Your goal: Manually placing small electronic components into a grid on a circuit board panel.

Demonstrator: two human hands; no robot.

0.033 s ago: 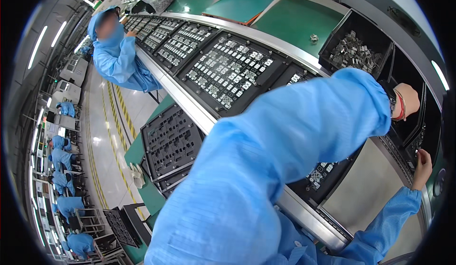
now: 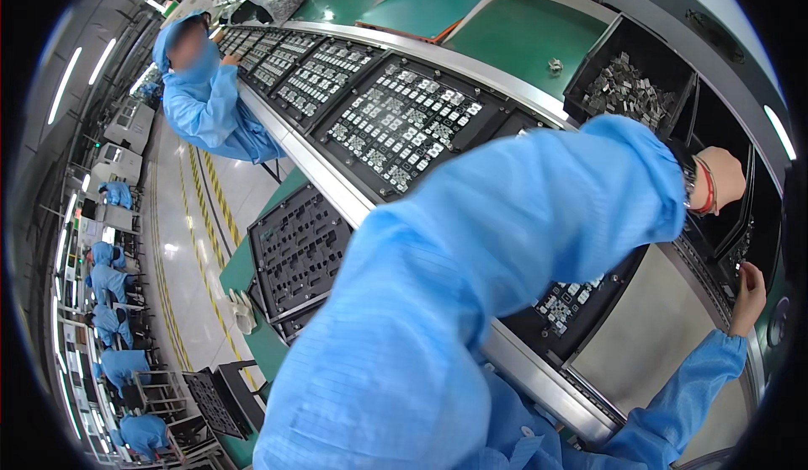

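Observation:
My left arm, in a light blue sleeve, crosses the view to the right. My left hand (image 2: 720, 180), with a dark watch and a red cord at the wrist, is over a black bin (image 2: 714, 233); its fingers are hidden behind the back of the hand. Lower at the right edge, my right hand (image 2: 747, 300) is closed in a pinch beside the bin's small parts (image 2: 739, 247). A tiny bright spot shows at the fingertips, too small to name. Beneath my left sleeve lies a black tray of small metal parts (image 2: 566, 306), partly covered.
Black trays filled with small silvery parts (image 2: 400, 125) line a metal-edged conveyor. A black bin (image 2: 589, 66) holds loose metal pieces (image 2: 631, 91). Another black tray (image 2: 299, 251) rests on a green surface at left. A co-worker in blue (image 2: 206, 91) stands beyond it.
My left sleeve has shifted slightly left, showing a little more of the tray under it and covering more of the trays beyond. Both hands stay almost in place.

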